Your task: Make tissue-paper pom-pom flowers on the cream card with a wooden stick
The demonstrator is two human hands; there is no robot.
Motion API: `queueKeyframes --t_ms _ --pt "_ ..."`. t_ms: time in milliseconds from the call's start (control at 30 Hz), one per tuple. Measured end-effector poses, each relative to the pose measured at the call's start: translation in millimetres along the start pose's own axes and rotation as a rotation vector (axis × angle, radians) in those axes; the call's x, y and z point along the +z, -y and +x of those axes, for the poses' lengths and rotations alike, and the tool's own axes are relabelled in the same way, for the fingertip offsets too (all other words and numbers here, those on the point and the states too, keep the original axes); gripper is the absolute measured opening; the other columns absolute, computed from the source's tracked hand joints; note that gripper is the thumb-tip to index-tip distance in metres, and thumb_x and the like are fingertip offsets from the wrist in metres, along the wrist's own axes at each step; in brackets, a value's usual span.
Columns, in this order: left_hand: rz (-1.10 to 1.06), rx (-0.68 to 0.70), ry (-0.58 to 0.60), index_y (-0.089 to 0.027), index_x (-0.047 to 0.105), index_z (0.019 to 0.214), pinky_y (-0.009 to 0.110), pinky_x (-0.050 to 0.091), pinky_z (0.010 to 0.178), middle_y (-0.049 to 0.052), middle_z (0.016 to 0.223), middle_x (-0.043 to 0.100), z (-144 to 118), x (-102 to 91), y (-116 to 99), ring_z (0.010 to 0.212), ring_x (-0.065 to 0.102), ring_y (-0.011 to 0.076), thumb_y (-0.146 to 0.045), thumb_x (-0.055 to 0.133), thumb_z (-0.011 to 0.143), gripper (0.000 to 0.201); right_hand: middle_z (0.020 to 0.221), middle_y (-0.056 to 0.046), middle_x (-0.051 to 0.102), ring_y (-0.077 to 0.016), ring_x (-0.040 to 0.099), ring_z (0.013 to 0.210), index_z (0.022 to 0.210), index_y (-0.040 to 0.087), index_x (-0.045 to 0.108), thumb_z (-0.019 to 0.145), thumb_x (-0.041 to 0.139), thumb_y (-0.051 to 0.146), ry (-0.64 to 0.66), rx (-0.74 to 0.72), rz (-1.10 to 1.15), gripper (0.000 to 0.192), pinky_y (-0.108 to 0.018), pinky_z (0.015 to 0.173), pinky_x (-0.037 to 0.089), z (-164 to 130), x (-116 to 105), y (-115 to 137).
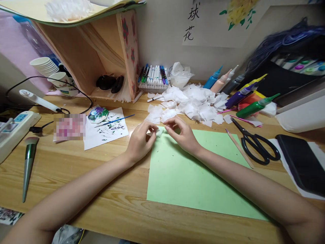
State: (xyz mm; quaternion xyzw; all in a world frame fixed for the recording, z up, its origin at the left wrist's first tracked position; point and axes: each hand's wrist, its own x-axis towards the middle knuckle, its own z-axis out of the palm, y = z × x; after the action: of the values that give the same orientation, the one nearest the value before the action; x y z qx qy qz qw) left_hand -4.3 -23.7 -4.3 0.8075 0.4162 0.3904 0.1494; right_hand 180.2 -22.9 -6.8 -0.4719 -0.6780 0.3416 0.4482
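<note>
Lying near the left edge of the table (122,206), a power strip (19,132) and a makeup brush (29,166) sat well apart from both hands, presumably so they were out of the way. Next came a paint-spattered white sheet (111,134), probably laid there to shield the wood, with a daubed palette (98,115) on its far corner and a thin blue paintbrush (118,120) across it.

Further along, the left hand (139,140) was curled, its thumb and index fingers seeming to pinch a small white paper scrap (159,132), a light grip that likely suited so flimsy a piece. The scrap was between the two hands, above the far left corner of the green sheet (195,179). Facing it, the right hand (185,137) had its fingers bent, thumb near forefinger; whether they gripped anything, I could not tell.

Just beyond lay a heap of white paper pieces (190,101), apparently within a short reach. To its right were a green squeeze bottle (255,107) and black-handled scissors (259,145), the handles towards the near side, perhaps for easy pickup. A phone (299,161) lay rightmost, on white paper.
</note>
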Motion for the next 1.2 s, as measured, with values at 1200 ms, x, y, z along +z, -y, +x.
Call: queueKeyframes --t_ms 1200 --pt "-0.076 -0.005 -0.048 -0.018 0.068 0.072 0.027 0.046 0.06 0.002 0.068 0.068 3.6 2.1 2.0 0.062 0.059 0.013 -0.023 0.064 0.079 0.01 0.075 -0.001 0.055 -0.0112 0.047 0.064 0.079 0.019 0.071 0.079 0.065 0.028 0.125 0.073 0.097 0.01 -0.028 0.058 0.035 -1.4 1.5 -3.5"
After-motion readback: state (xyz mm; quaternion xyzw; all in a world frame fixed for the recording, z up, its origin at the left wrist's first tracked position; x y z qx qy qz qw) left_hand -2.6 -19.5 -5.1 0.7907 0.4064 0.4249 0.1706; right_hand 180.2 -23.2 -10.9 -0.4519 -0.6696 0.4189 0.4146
